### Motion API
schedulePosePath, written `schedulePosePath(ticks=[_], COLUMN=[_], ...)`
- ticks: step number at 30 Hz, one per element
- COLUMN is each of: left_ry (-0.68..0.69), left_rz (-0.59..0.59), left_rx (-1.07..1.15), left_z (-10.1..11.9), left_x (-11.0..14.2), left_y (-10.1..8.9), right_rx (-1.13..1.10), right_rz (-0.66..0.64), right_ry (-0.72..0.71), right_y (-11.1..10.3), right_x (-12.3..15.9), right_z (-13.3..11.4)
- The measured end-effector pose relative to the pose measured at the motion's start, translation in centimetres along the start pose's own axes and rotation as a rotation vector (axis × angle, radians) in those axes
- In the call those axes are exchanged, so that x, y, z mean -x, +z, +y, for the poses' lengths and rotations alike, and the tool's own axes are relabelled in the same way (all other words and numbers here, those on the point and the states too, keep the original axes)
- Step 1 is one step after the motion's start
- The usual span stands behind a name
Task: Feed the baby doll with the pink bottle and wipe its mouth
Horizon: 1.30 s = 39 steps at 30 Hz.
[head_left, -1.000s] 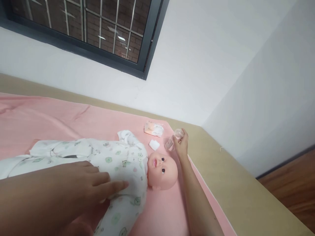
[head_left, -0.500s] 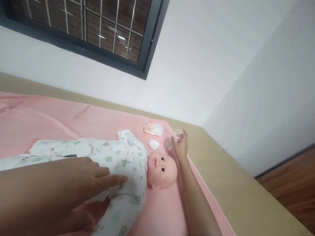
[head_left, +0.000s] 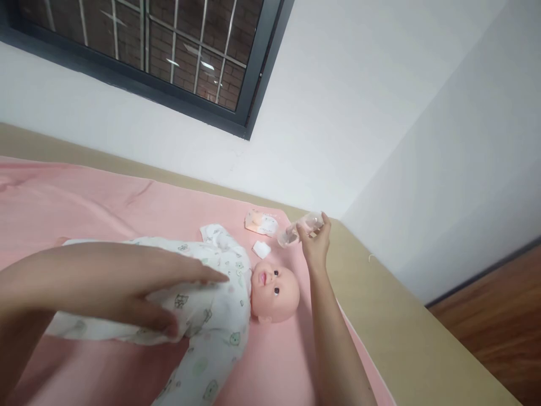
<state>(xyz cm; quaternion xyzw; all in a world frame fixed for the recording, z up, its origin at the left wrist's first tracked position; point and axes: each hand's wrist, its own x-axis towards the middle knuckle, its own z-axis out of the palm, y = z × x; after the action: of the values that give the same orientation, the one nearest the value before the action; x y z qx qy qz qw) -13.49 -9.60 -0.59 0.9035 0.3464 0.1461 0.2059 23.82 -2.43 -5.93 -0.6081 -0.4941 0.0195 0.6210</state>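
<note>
A baby doll in a white printed sleepsuit lies on its back on a pink blanket, head towards the right. My left hand rests flat on the doll's chest with fingers stretched out. Beyond the doll's head, my right hand grips a small clear bottle, lifted off the blanket and tilted. A folded white pad lies just above the doll's face. A small white-and-pink packet sits behind the pad.
The blanket covers a beige padded surface that runs into a corner of white walls. A dark-framed barred window is set in the far wall. Wooden floor shows at the right.
My right hand has lifted the clear bottle off the blanket and tilted it. My left hand has slid up the doll's chest towards its neck.
</note>
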Motion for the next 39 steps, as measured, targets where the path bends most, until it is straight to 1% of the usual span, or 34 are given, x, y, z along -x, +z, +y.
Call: schedulePosePath(ticks=[1, 2, 3, 5, 8, 10, 14, 17, 21, 24, 28, 30, 32, 33, 35, 37, 39], left_ry=[0.015, 0.026, 0.029, 0.012, -0.012, -0.016, -0.05, -0.071, -0.082, -0.106, -0.159, -0.169, -0.167, -0.178, -0.231, -0.301, -0.355], left_rz=[-0.107, -0.132, -0.124, 0.034, 0.282, 0.401, 0.519, 0.565, 0.571, 0.576, 0.575, 0.582, 0.6, 0.607, 0.623, 0.636, 0.641], left_rx=[-0.007, -0.001, 0.007, 0.047, 0.1, 0.099, 0.07, 0.069, 0.06, 0.002, -0.052, -0.049, -0.04, -0.027, 0.024, 0.094, 0.144], left_z=[-0.3, -0.5, -0.8, -1.0, -0.8, -0.2, 1.2, 1.9, 1.9, 1.5, 1.1, 0.8, 0.2, -0.3, -1.7, -3.5, -5.4], left_x=[-0.7, -1.5, -2.2, -3.6, -5.1, -5.6, -5.8, -5.8, -5.9, -6.1, -6.2, -6.2, -6.2, -6.2, -6.3, -6.4, -6.5], left_y=[-0.6, -1.0, -1.1, -0.7, 0.6, 1.4, 2.2, 2.1, 2.0, 2.2, 2.3, 2.0, 1.4, 1.0, 0.1, -0.5, -0.9], right_rx=[-0.041, -0.088, -0.139, -0.241, -0.371, -0.422, -0.459, -0.478, -0.49, -0.541, -0.601, -0.605, -0.586, -0.568, -0.512, -0.405, -0.221], right_rz=[-0.014, -0.038, -0.07, -0.153, -0.315, -0.414, -0.565, -0.63, -0.665, -0.642, -0.561, -0.497, -0.427, -0.387, -0.299, -0.204, -0.16], right_ry=[-0.008, -0.018, -0.027, -0.045, -0.082, -0.101, -0.163, -0.21, -0.204, -0.178, -0.158, -0.159, -0.157, -0.148, -0.103, -0.006, 0.13], right_y=[0.0, 0.1, 0.2, 0.7, 1.5, 2.0, 2.7, 3.2, 3.8, 4.1, 3.7, 3.0, 2.3, 2.0, 1.7, 1.7, 1.9], right_x=[0.1, 0.2, 0.4, 1.1, 2.8, 4.2, 6.9, 8.2, 8.8, 8.7, 8.0, 7.2, 6.0, 5.1, 3.3, 1.4, 0.2], right_z=[-1.2, -2.5, -3.7, -6.0, -9.3, -11.3, -14.3, -15.2, -15.0, -14.4, -14.3, -14.3, -13.7, -13.0, -10.6, -7.1, -3.0])
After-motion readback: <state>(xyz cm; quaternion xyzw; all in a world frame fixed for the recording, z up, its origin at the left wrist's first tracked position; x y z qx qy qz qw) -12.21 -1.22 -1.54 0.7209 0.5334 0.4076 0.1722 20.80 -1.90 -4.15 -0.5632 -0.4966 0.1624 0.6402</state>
